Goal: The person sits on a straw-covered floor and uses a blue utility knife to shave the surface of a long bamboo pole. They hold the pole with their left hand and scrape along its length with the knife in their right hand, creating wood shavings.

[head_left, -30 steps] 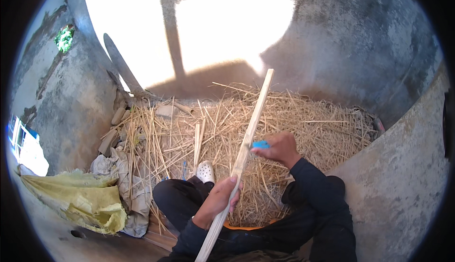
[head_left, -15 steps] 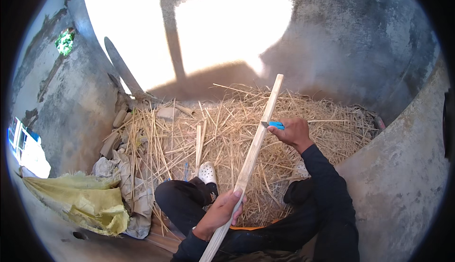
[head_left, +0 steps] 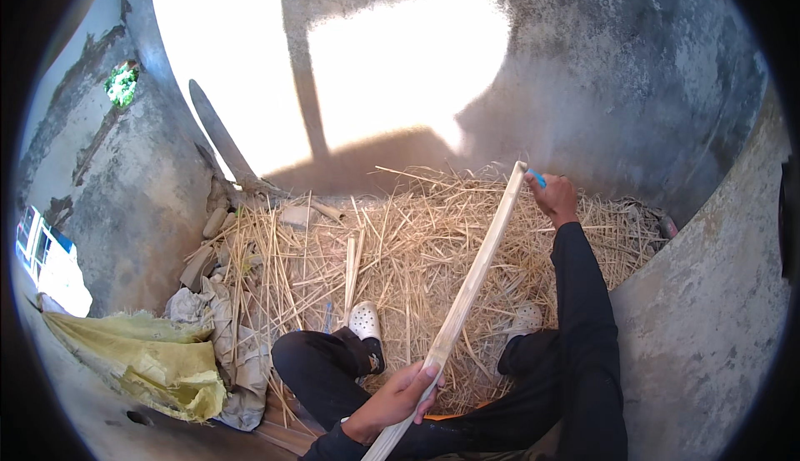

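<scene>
A long pale bamboo strip (head_left: 472, 288) slants from my lap up to the far right. My left hand (head_left: 393, 401) wraps round its lower part, just above my thigh. At the far end of the strip, my right hand (head_left: 556, 201) is closed on a blue-handled knife (head_left: 537, 179). The knife lies against the strip's tip, its blade mostly hidden here. Loose shavings and straw-like slivers (head_left: 450, 211) cover the floor beneath the strip.
Two upright pale strips (head_left: 352, 269) stand left of my white clog (head_left: 364, 321). A yellow sack (head_left: 142, 365) lies at the left beside a grey cloth (head_left: 242, 378). A concrete wall (head_left: 600, 86) rises behind, and a low concrete side (head_left: 700, 319) curves in on the right.
My right hand has slid the knife along the strip, away from me, to its far end. The strip's tip has shifted right and lower. My left hand keeps its hold.
</scene>
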### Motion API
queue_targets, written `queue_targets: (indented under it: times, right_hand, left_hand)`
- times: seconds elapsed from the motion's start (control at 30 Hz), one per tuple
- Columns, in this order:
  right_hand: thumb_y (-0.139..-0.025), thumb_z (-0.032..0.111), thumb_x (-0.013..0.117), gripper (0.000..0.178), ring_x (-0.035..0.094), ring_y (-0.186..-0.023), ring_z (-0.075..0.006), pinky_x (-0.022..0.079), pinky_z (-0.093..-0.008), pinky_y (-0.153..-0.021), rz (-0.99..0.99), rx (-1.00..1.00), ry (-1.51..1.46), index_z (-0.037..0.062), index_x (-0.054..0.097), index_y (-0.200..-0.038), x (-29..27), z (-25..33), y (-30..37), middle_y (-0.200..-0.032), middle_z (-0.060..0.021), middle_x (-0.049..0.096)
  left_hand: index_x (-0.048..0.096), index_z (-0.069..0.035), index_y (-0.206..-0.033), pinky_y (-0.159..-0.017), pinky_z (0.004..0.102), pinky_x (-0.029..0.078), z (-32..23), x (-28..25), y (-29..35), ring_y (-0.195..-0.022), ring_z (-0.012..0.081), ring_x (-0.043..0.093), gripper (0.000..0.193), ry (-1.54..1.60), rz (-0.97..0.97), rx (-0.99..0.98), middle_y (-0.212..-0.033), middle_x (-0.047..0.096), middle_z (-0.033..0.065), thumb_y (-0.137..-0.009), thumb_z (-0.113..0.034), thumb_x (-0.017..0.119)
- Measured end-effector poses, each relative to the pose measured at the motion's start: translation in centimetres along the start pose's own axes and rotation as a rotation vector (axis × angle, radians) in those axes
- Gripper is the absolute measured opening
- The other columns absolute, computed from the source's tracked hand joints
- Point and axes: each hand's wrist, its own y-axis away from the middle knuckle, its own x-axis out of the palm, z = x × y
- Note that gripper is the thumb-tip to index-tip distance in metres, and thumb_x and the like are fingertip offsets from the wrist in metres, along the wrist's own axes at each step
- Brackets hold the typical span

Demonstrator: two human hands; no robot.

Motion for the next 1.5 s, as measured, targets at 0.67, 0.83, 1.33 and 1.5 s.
queue_targets:
  times: [0.67,0.83,1.33,1.5]
  right_hand:
    - [-0.077,0.075,0.055,0.069,0.053,-0.04,-0.0245,0.041,-0.038,-0.042,0.238,-0.56,-0.534,0.0106,0.056,-0.053,-6.6,15.4,16.1,-0.044,-0.0065,0.048]
    - [-0.073,0.074,0.061,0.067,0.05,-0.039,-0.0257,0.039,-0.0384,-0.042,0.148,-0.612,-0.484,0.0125,0.05,-0.048,-6.6,15.7,15.2,-0.044,-0.0046,0.047]
    - [-0.08,0.073,0.055,0.066,0.053,-0.039,-0.0236,0.04,-0.0374,-0.04,0.218,-0.456,-0.452,0.0123,0.058,-0.053,-6.8,15.5,16.1,-0.042,-0.0058,0.048]
    - [-0.077,0.073,0.058,0.067,0.052,-0.037,-0.0242,0.039,-0.0368,-0.039,0.146,-0.56,-0.472,0.0115,0.056,-0.05,-6.6,16.1,16.2,-0.043,-0.0059,0.049]
  left_hand:
    - [0.052,-0.006,-0.1,-0.044,0.0195,0.04,-2.3,-3.5,-2.9,-0.043,0.0071,0.045,0.038,0.02,-0.208,0.133,-0.058,0.047,-0.001,-0.103,-0.041,0.038]
    - [0.051,-0.006,-0.101,-0.044,0.0203,0.039,-2.0,-3.7,-2.6,-0.043,0.0074,0.045,0.038,-0.094,-0.216,0.158,-0.058,0.047,-0.0008,-0.103,-0.041,0.038]
    - [0.051,-0.005,-0.102,-0.045,0.0205,0.04,-1.4,-3.1,-2.3,-0.045,0.007,0.046,0.034,-0.11,-0.23,0.135,-0.058,0.047,-0.001,-0.103,-0.037,0.04]
    - [0.05,-0.004,-0.101,-0.045,0.0208,0.04,-1.4,-3.1,-1.7,-0.045,0.0073,0.046,0.035,-0.163,-0.242,0.115,-0.058,0.046,-0.0008,-0.103,-0.038,0.04]
